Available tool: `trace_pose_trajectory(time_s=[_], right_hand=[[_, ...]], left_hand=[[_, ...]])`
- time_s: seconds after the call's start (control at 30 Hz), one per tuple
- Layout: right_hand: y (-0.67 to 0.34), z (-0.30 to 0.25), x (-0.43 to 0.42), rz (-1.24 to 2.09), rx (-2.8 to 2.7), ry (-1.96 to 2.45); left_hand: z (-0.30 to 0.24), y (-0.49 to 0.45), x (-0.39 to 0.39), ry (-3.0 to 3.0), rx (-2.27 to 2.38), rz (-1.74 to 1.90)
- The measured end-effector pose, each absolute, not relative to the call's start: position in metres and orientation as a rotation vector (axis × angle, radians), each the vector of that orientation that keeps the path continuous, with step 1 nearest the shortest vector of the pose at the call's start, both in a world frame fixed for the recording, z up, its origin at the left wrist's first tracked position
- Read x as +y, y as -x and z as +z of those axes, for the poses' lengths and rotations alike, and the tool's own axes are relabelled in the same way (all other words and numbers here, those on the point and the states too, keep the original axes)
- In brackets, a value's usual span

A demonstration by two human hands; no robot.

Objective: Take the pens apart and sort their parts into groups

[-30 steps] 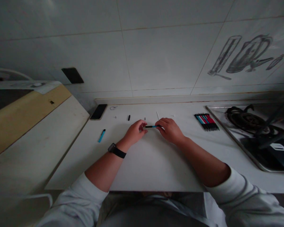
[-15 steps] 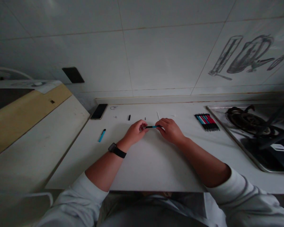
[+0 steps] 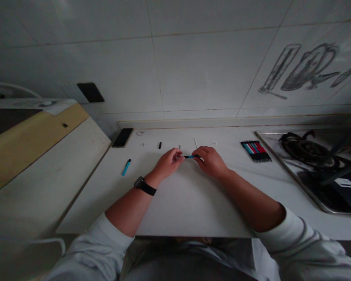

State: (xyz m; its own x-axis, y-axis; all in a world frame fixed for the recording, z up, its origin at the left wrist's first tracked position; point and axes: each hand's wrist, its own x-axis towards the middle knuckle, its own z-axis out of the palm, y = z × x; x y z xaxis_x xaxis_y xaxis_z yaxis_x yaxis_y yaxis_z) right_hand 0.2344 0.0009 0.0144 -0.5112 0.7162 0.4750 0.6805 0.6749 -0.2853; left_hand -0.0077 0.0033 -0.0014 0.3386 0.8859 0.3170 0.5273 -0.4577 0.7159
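Observation:
A black and blue pen (image 3: 190,157) lies level between my two hands, just above the white counter. My left hand (image 3: 168,160) pinches its black end, and the fingers cover part of it. At the other end my right hand (image 3: 211,160) is closed on the pen, hiding its tip. Beyond the hands lie small loose parts: a black piece (image 3: 160,145), a tiny dark piece (image 3: 179,146) and a thin white stick (image 3: 195,143). A blue pen piece with a black end (image 3: 126,167) rests to the left of my left hand.
A phone (image 3: 123,138) lies at the back left, near a small ring (image 3: 139,133). Several black, blue and red pens (image 3: 256,151) lie in a row on the right, beside a gas stove (image 3: 318,195). The tiled wall (image 3: 199,74) bounds the counter (image 3: 193,207) at the back.
My left thumb and fingers have shifted slightly along the pen, covering more of its black end. My right hand has stayed nearly in place.

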Motion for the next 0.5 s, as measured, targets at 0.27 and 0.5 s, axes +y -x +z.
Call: trace_pose_trajectory(time_s=[0.27, 0.5], right_hand=[[-0.2331, 0.0202, -0.0016, 0.098, -2.316, 1.056], [-0.2339, 0.0226, -0.0017, 0.13, -2.292, 1.052]], left_hand=[[0.0017, 0.0075, 0.0034, -2.216, 1.259, 0.876], [0.0002, 0.0073, 0.0041, -2.207, 1.245, 0.983]])
